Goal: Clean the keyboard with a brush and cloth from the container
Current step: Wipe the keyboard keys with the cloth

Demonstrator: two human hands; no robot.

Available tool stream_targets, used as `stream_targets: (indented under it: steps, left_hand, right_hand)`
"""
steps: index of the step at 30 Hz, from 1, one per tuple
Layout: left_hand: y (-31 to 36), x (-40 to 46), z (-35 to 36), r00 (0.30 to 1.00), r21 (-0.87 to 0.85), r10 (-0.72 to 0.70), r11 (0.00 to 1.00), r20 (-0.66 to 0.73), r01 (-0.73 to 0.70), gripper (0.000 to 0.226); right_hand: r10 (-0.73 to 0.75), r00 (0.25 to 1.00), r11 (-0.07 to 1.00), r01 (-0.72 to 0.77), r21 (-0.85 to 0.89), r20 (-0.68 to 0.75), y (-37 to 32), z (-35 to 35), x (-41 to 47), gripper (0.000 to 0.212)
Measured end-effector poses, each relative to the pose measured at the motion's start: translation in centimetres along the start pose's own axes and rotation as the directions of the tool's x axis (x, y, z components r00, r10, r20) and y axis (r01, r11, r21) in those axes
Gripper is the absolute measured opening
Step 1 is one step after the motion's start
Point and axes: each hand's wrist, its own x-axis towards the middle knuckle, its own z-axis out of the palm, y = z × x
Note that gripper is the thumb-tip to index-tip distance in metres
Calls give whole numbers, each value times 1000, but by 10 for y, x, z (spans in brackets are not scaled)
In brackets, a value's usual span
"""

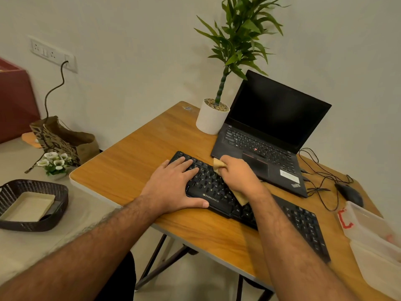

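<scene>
Left hand (173,183) flat on keyboard (299,222), right hand (236,174) pressing cloth (239,197) onto keys

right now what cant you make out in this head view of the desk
- Brush: not seen anywhere in the head view; the translucent plastic container is cut off by the right edge and its inside is blurred.
- Black Zebronics keyboard: its middle keys are covered by the right hand and forearm.
- Tan cloth: mostly bunched inside that hand.
- Keys at the keyboard's left end: under the left hand.
- Dust on the keys: too small to tell.
</scene>
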Motion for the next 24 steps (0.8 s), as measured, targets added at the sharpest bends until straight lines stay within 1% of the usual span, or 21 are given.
stream_targets:
  steps: [2,4,6,7,8,10,12,14,16,17,19,20,22,24]
  left_hand:
    - [0,0,-1,1000,0,-1,1000,4,1,115]
    - [0,0,-1,1000,-2,-2,1000,11,2,116]
    - [1,0,-2,1000,-7,0,1000,13,0,116]
    - [1,0,-2,1000,-8,-1,1000,12,1,116]
    - [1,0,-2,1000,-8,-2,1000,12,2,116]
    - [1,0,-2,1000,0,2,1000,15,-2,116]
    - [1,-1,-2,1000,7,3,1000,13,-4,116]
    - [1,-1,-1,1000,4,2,1000,10,-2,116]
    - [1,-1,-1,1000,0,1,1000,9,-1,116]
    - [1,-1,-1,1000,-2,2,1000,9,-2,116]
    - [1,0,-1,1000,-5,4,1000,7,-4,116]
    - [1,0,0,1000,-7,4,1000,4,-4,116]
    - [1,-1,0,1000,-8,3,1000,4,-2,116]
    - [1,-1,0,1000,-3,0,1000,7,0,116]
  right_hand:
    - [-36,999,999,36,27,-8,-6,5,-7,16]
    - [-54,998,994,52,98,22,-2,0,-14,21]
    - [-52,996,986,39,163,78,7,-8,-19,16]
    - [-36,995,987,21,159,92,9,-10,-19,13]
    - [-14,997,991,3,135,81,9,-10,-19,11]
    - [22,1000,997,-22,79,9,2,-5,-16,13]
    - [12,998,999,-10,36,-61,-9,4,-17,21]
    - [-10,997,999,14,50,-80,-16,7,-23,25]
    - [-32,999,993,37,114,-43,-13,5,-30,23]
    - [-30,1000,989,29,148,3,-9,1,-31,20]
    - [-2,995,982,-17,188,104,-1,-11,-31,15]
    - [18,992,981,-41,190,123,1,-15,-29,14]
    - [53,995,986,-66,155,81,-4,-15,-23,14]
    - [75,997,992,-72,102,-26,-17,-4,-21,18]
